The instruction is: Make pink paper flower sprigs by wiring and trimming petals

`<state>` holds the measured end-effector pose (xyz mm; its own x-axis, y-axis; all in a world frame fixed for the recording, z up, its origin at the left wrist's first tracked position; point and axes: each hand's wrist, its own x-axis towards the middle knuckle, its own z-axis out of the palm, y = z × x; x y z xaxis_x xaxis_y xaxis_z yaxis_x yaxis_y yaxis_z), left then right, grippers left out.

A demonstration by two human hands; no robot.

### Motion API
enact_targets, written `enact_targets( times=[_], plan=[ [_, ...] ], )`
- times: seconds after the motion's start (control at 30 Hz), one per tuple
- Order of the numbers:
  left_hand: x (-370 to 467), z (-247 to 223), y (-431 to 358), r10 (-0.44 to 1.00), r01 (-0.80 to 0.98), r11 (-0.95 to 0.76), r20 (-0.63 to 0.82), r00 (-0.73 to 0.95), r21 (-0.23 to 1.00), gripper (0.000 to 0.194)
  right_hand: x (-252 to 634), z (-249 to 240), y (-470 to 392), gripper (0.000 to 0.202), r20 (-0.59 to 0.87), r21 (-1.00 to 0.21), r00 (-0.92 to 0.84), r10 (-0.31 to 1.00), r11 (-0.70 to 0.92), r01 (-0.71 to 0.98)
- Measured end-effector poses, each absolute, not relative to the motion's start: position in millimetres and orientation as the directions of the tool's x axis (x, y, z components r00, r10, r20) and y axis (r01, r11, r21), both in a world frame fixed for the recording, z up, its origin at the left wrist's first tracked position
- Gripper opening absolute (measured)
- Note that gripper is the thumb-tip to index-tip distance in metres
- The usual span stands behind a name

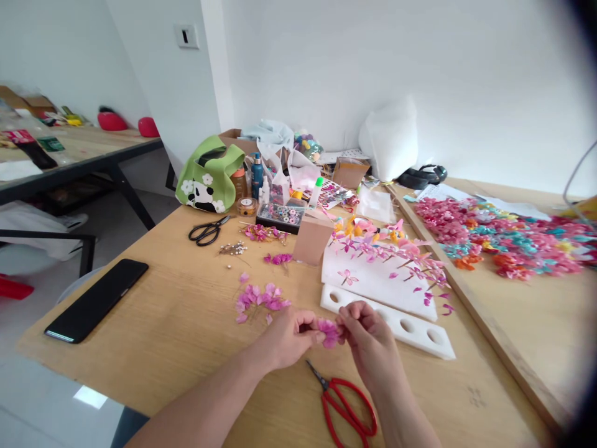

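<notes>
A purple-pink artificial flower (329, 333) is held between both hands above the table. My left hand (293, 338) pinches its left side between thumb and fingers. From the right, my right hand (366, 333) closes its fingertips on the flower's other edge; the exact grip is partly hidden. Red-handled scissors (347, 407) lie below the hands, tips pointing up and left. Loose pink petals (261, 297) are spread on the wood beyond my left hand. Behind my right hand lies a white foam strip with round holes (407, 325).
A white foam block (373, 274) bears stemmed pink flowers. Black scissors (206, 231), a phone (97, 300), a bead box (280, 218) and a green panda bag (208, 174) stand farther off. A wooden ledge (471, 305) borders the right, with colourful flowers (508, 236) beyond.
</notes>
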<state>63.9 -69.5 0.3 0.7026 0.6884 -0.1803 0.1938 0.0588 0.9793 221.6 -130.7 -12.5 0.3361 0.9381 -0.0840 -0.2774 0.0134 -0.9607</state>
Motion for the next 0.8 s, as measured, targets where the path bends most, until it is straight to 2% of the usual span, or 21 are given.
enact_targets(
  times=[0.07, 0.13, 0.23, 0.33, 0.4, 0.67, 0.8],
  plan=[
    [62.3, 1.1, -68.2, 0.684, 0.214, 0.074, -0.206, 0.699, 0.974, 0.020, 227.5, -7.5, -130.3, 0.027, -0.073, -0.968, 0.355, 0.932, 0.019, -0.250],
    [61.5, 2.3, -67.3, 0.690, 0.226, 0.088, -0.224, 0.689, 0.970, 0.020, 228.3, -4.2, -131.2, 0.038, -0.057, -0.987, 0.309, 0.949, -0.007, -0.162],
    [63.2, 2.1, -69.9, 0.685, 0.191, 0.108, -0.212, 0.697, 0.976, 0.018, 218.4, -6.6, -134.9, 0.041, -0.037, -0.988, 0.192, 0.981, -0.065, 0.142],
    [67.2, -1.1, -76.8, 0.649, 0.159, 0.109, -0.191, 0.736, 0.981, 0.016, 206.9, -14.4, -139.0, 0.042, 0.019, -0.857, 0.241, 0.970, -0.109, 0.503],
    [69.6, -3.3, -81.1, 0.623, 0.142, 0.067, -0.153, 0.767, 0.988, 0.013, 203.7, -18.6, -140.4, 0.044, 0.061, -0.782, 0.296, 0.953, -0.138, 0.607],
    [68.2, 1.1, -84.6, 0.597, 0.110, 0.099, -0.148, 0.789, 0.989, 0.010, 201.0, -17.3, -141.5, 0.040, 0.038, -0.853, 0.421, 0.906, -0.190, 0.485],
    [63.7, 5.3, -83.3, 0.579, 0.193, 0.029, -0.174, 0.797, 0.981, 0.014, 196.2, -13.8, -142.1, 0.043, 0.029, -0.893, 0.437, 0.899, -0.173, 0.415]
  ],
)
